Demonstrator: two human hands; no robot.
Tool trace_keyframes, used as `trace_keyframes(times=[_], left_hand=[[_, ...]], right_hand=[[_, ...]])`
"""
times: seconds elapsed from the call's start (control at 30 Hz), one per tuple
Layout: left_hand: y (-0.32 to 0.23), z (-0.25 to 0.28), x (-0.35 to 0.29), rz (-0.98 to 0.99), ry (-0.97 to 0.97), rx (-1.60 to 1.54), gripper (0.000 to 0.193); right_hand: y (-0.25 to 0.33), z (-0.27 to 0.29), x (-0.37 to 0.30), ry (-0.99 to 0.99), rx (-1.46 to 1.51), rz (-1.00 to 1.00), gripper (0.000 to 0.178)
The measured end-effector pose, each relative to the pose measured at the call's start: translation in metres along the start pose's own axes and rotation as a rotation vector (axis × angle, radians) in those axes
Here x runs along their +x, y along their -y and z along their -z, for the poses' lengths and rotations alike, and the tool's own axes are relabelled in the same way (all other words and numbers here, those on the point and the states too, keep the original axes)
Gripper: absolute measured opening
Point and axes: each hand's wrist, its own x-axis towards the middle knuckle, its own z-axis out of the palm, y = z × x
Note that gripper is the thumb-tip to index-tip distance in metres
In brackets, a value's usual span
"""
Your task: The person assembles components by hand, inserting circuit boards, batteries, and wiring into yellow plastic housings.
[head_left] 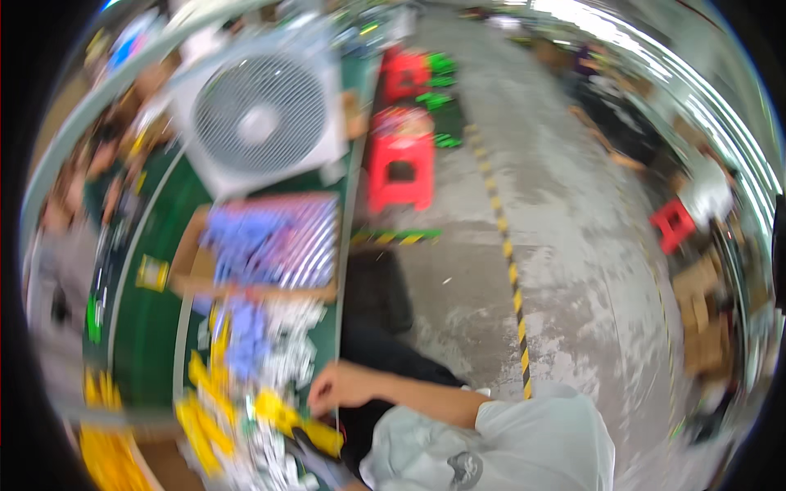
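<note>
My right hand (340, 388) is bare and blurred, its fingers curled in just above the table's edge. Anything between those fingertips is too smeared to make out. Lower down, my left hand (318, 460), which seems to wear a dark grey glove, is partly hidden at the bottom edge. It is against a yellow flat piece (296, 421) and appears to grip its lower side. Around both hands lie more yellow pieces (205, 425), small white pieces (286, 348) and blue-violet pieces (246, 337).
An open cardboard box (192, 254) with blue-violet pieces stands on the green table (147, 319). Behind it is a large white fan (258, 123). Red stools (401, 168) stand beside the table, near a yellow-black floor line (512, 270). Other people sit across the table and at far right.
</note>
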Motion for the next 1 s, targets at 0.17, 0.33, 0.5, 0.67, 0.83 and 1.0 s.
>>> trace_keyframes(times=[0.17, 0.33, 0.5, 0.67, 0.83, 1.0], left_hand=[[0.0, -0.028, 0.014, 0.338, 0.159, -0.481, 0.065], [-0.039, -0.052, -0.008, 0.134, 0.085, -0.111, 0.046], [-0.05, -0.049, -0.015, 0.186, 0.145, -0.146, 0.044], [-0.055, -0.049, -0.016, 0.201, 0.179, -0.076, 0.046], [-0.055, -0.051, -0.014, 0.195, 0.204, -0.06, 0.048], [-0.057, -0.057, -0.015, 0.119, 0.196, -0.021, 0.04]], right_hand=[[0.006, 0.005, 0.001, -0.308, 0.095, -0.018, 0.011], [0.006, -0.007, 0.026, -0.194, 0.152, -0.03, 0.017], [-0.008, -0.017, 0.03, -0.139, 0.095, -0.049, 0.018], [-0.007, -0.018, 0.03, -0.184, 0.035, 0.0, 0.018], [-0.006, -0.009, 0.03, -0.164, -0.005, -0.012, 0.017], [-0.002, -0.009, 0.03, -0.167, 0.025, -0.016, 0.017]])
